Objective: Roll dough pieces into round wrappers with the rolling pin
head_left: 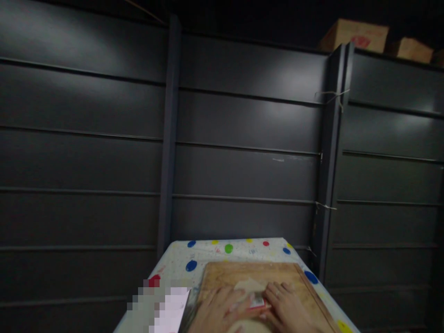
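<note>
Low in the head view, my left hand [217, 310] and my right hand [286, 305] come together over a wooden board [222, 273]. Between them is an object with a red and white label [257, 301]; its shape is mostly covered by my fingers, which bend over it from both sides. A thin pale sheet, dough-like in look [248, 285], lies on the board just beyond the labelled object. More of the same pale material [251, 326] shows nearer me, below my fingers. A ring is on a finger of my right hand.
The board lies on a table with a white, colour-dotted cover [208, 249]. Left of the board is a flat pale item [172, 310], partly pixelated. A dark panelled wall [243, 175] rises behind the table, with cardboard boxes [360, 34] on top at the right.
</note>
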Available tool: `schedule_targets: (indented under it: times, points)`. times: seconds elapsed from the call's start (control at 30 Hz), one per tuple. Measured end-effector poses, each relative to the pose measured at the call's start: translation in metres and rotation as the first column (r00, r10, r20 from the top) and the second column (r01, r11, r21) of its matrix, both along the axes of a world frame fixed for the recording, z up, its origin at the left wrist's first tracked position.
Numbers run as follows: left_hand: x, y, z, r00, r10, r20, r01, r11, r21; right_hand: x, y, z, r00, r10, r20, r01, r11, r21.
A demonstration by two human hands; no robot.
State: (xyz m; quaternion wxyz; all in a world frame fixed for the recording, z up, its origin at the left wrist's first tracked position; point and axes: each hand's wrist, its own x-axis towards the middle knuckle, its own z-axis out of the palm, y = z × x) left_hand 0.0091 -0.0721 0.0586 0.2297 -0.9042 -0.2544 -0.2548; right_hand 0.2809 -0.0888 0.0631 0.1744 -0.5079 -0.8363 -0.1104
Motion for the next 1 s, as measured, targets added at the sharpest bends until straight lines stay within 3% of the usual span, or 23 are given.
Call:
schedule_targets:
  times: [0.13, 0.23, 0.47, 0.63, 0.8, 1.0]
  points:
    - [0.009, 0.026, -0.020, 0.931, 0.325, 0.167, -0.315, 0.946, -0.083, 0.003, 0.009, -0.006, 0.991, 0.112, -0.075, -0.116, 0.992, -0.052]
    - [0.013, 0.040, -0.036, 0.902, 0.409, 0.137, -0.389, 0.909, -0.152, 0.007, 0.017, -0.011, 0.979, 0.140, -0.147, -0.154, 0.984, -0.085]
    - [0.020, 0.044, -0.031, 0.881, 0.452, 0.142, -0.426, 0.886, -0.181, -0.001, 0.051, -0.030, 0.951, 0.040, -0.306, -0.072, 0.993, -0.093]
    - [0.023, 0.054, -0.027, 0.874, 0.458, 0.165, -0.429, 0.885, -0.181, -0.004, 0.073, -0.024, 0.965, 0.061, -0.257, -0.099, 0.985, -0.140]
    - [0.018, 0.071, -0.022, 0.933, 0.348, 0.096, -0.335, 0.933, -0.133, -0.011, 0.103, -0.012, 0.989, 0.056, -0.135, -0.084, 0.973, -0.214]
    - [0.014, 0.096, -0.008, 0.901, 0.393, 0.183, -0.363, 0.915, -0.178, -0.018, 0.139, -0.009, 0.992, 0.005, -0.126, -0.033, 0.976, -0.216]
